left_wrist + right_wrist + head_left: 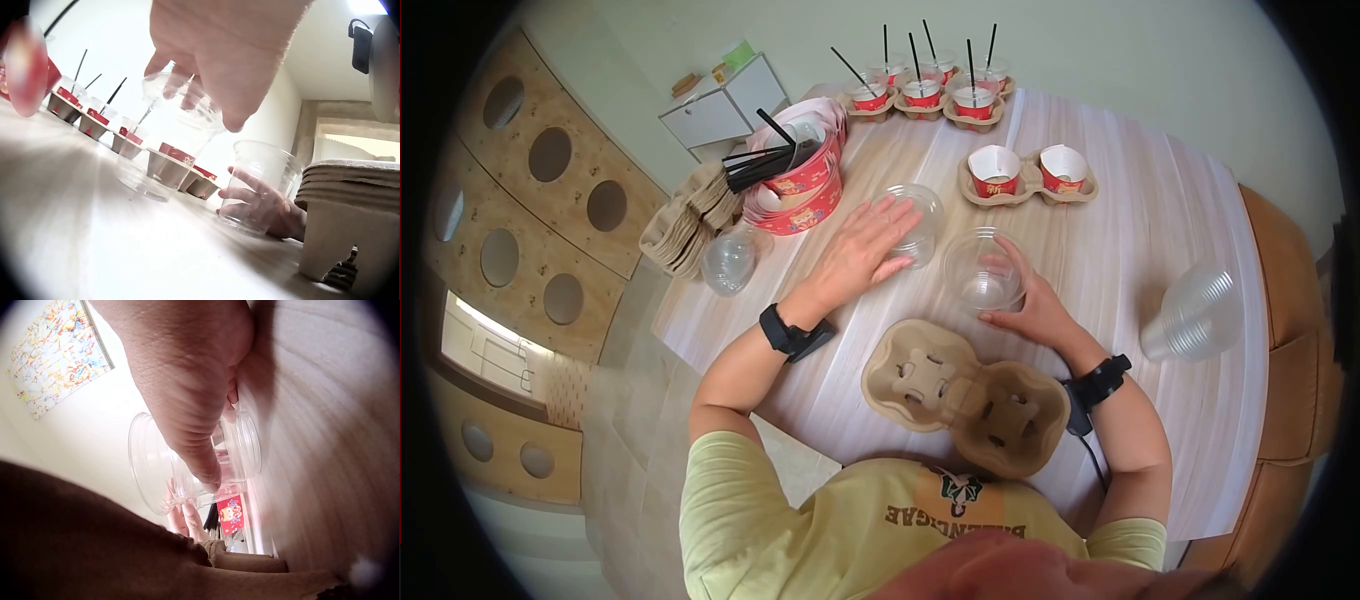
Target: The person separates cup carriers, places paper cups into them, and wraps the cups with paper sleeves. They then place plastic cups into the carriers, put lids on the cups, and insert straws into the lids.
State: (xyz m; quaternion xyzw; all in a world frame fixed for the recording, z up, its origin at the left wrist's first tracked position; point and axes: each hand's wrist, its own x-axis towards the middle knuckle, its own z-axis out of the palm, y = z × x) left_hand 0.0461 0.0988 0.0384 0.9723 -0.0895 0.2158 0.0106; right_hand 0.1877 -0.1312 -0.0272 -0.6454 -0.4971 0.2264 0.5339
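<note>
My left hand (855, 250) lies with extended fingers over the top of a clear plastic cup (925, 215) standing upright on the table. In the left wrist view, the palm and fingers cover much of the clear top of that cup (142, 178). Just to the right, my right hand (1040, 308) holds a second clear plastic cup (978, 278) by its side, thumb and fingers curved round it. The right wrist view shows the thumb across this cup's wall (145, 464). A stack of brown pulp cup carriers (915, 365) sits close in front of my body.
At the back stand carriers holding red-sleeved cups (922, 92) with black straws. Nearer is a carrier with two red sleeves (995, 172). Red paper buckets (805, 210), black straws (755, 168), clear dome lids (730, 262) and more carriers (680, 225) are left; stacked clear cups (1190, 315) lie right.
</note>
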